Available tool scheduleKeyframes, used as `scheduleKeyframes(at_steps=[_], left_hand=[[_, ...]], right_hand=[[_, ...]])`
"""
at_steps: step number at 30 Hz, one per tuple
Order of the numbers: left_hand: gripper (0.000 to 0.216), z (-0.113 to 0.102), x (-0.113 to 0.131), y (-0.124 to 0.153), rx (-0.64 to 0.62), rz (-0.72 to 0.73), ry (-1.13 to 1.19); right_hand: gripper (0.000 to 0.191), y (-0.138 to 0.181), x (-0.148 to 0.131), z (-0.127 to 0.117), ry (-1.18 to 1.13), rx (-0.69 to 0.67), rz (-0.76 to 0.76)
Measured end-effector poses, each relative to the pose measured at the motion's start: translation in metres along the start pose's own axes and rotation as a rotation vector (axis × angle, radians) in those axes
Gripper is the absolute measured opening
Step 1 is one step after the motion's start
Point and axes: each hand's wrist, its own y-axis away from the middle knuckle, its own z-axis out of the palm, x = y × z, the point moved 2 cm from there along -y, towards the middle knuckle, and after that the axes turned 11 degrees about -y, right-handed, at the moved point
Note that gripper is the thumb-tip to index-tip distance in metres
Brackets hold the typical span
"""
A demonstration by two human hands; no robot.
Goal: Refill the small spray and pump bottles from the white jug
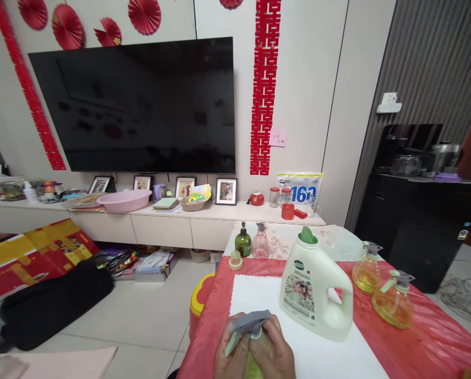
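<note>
Nearest to us, a spray bottle [252, 322] with a grey head sits between both hands. We find the left grip [228, 351] and the right grip [277, 351] closed on it from either side, thumbs next to each other below the head. We note a white jug [312, 295] just beyond, on a white mat [251, 295] over the red-covered bench [437, 327]. Two bottles of yellow liquid [393, 308] stand farther right.

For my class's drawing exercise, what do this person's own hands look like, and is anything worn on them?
The left hand and right hand are both bare: no gloves, and no rings or markings can be made out. The picture's lower edge cuts them off; no sleeves show.
</note>
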Motion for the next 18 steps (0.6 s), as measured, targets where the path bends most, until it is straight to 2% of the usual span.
scheduleKeyframes(at_steps=[4, 10, 18], left_hand=[[0.053, 0.0017, -0.0003, 0.0013, -0.023, -0.011, 0.028], [0.056, 0.0039, -0.0069, 0.0047, -0.03, -0.09, 0.097], [0.055, 0.0046, -0.0037, 0.0024, 0.033, -0.019, 0.026]], right_hand=[[0.049, 0.0011, -0.0003, -0.0017, -0.009, 0.0, 0.016], [0.04, 0.0043, 0.0029, -0.0007, -0.077, -0.007, 0.073], [0.045, 0.0024, 0.0024, -0.0001, -0.084, -0.019, 0.047]])
